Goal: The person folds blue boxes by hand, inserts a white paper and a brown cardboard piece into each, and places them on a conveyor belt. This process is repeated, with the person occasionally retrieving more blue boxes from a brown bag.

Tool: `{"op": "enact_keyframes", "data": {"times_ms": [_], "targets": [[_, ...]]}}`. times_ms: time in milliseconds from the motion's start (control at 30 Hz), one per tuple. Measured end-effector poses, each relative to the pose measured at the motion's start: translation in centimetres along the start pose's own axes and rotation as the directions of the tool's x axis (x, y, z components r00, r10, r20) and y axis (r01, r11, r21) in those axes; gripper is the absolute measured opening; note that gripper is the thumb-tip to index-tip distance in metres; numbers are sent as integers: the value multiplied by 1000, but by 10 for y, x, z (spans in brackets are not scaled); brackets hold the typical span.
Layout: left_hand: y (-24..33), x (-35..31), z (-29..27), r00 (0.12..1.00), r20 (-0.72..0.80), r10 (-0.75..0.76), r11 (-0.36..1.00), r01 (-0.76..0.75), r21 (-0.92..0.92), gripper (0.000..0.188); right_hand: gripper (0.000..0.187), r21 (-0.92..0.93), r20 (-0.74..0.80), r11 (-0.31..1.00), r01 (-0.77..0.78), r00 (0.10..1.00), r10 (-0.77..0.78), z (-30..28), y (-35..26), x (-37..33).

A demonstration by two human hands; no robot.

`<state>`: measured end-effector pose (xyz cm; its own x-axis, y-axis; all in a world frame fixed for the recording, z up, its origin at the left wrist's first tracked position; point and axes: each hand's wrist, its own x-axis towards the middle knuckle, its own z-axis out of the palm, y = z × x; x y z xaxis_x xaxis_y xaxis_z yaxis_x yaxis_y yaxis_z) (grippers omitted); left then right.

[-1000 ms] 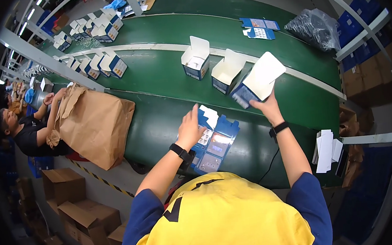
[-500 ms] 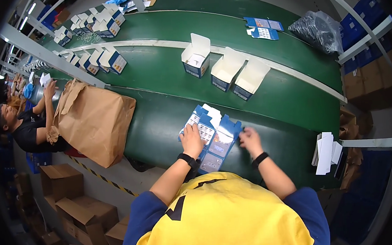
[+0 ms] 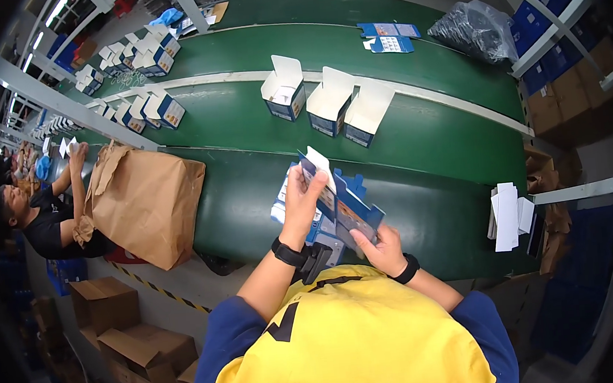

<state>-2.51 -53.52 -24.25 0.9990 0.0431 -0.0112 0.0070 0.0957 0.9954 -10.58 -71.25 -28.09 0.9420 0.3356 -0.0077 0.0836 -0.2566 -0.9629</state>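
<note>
Both hands hold a blue printed carton (image 3: 350, 211), partly folded and tilted above the work surface, with a white inner flap sticking up at its far end. My left hand (image 3: 301, 201) grips its left side, thumb on top and fingers mostly hidden. Around the near right end of the carton, my right hand (image 3: 381, 249) is closed with its thumb on the panel. Beneath it lies a flat blue-and-white carton blank (image 3: 279, 202) on the dark green belt (image 3: 238, 197), largely covered by the hands and the held carton.
Three open-lidded cartons (image 3: 325, 117) stand beyond my hands, and more (image 3: 156, 55) cluster at the far left. Flat blanks (image 3: 389, 38) and a grey plastic bag (image 3: 473, 31) lie far right. White slips (image 3: 505, 216) sit at right. A brown paper sack (image 3: 151, 205) separates me from a co-worker (image 3: 50, 214).
The carton has been lifted off the stack of blanks and partly folded. My right hand, formerly free beside it, now grips its near right end; my left hand has risen with it.
</note>
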Motion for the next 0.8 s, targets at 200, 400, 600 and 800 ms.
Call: {"op": "enact_keyframes", "data": {"times_ms": [200,400,600,800], "targets": [[19,-15,7,946,324,-27,995,57,-85,57,96,605,-196,752,260,965,-176,-23,-16,24],[42,-47,40,687,722,81,874,-398,280,88,125,540,-418,747,388,894,-163,-31,4,41],[38,-26,23,718,642,269,677,-615,404,96,117,618,-301,701,356,931,-207,-66,-32,27],[56,-37,34,781,517,350,697,-586,414,94,97,535,-307,799,274,944,-119,-67,-63,18]]}}
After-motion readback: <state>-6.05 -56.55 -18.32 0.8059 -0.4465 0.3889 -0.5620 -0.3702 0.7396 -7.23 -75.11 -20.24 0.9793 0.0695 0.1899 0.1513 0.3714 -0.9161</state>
